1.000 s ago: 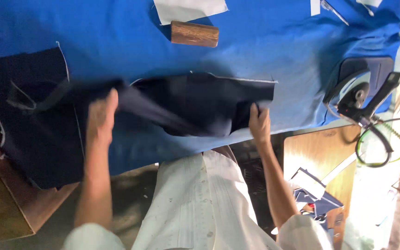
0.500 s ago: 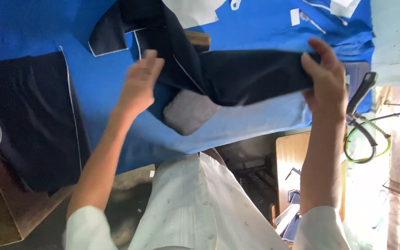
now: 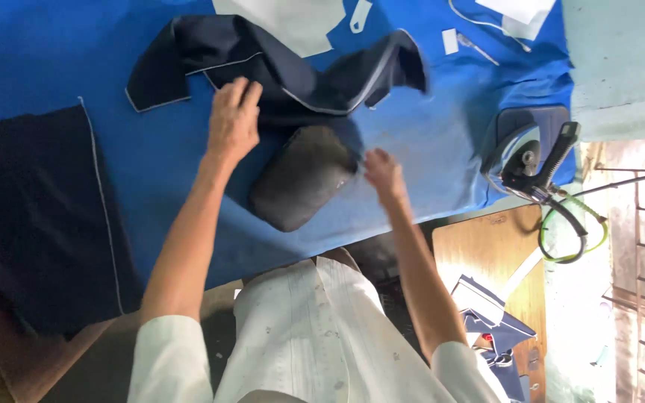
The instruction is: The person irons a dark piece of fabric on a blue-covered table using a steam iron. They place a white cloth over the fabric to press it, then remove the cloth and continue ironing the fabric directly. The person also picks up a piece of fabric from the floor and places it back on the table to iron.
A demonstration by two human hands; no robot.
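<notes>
Since half a second ago the dark cloth piece (image 3: 278,67) has come down out of the air: it was stretched between both raised hands, and now it lies crumpled on the blue table cover (image 3: 427,134), its right end curled up and blurred. The right hand (image 3: 382,170) has let go and dropped toward the near edge of the table; the left hand (image 3: 233,123) has moved down onto the cloth.

Nearest is the person's white shirt (image 3: 315,336), with both sleeves at the bottom of the view. To the right, below the table, a wooden board (image 3: 487,254) carries a few blue scraps (image 3: 487,313).

On the table, the right hand hovers open and empty, fingers loosely spread and blurred, just beside the right end of a dark grey padded cushion (image 3: 300,179) that lies at a slant on the cover. The left hand rests flat on the near edge of the dark cloth piece, fingers extended and pressing rather than gripping; whether the thumb pinches the fabric cannot be told. The cloth lies just beyond the cushion, touching its far side.

At the left, a second dark panel (image 3: 39,216) with a pale stitched edge hangs over the table's corner. At the right, an iron (image 3: 524,157) sits on a dark mat, its green-sheathed cord (image 3: 569,239) looping off the edge. Farthest away are white paper pieces (image 3: 293,22).
</notes>
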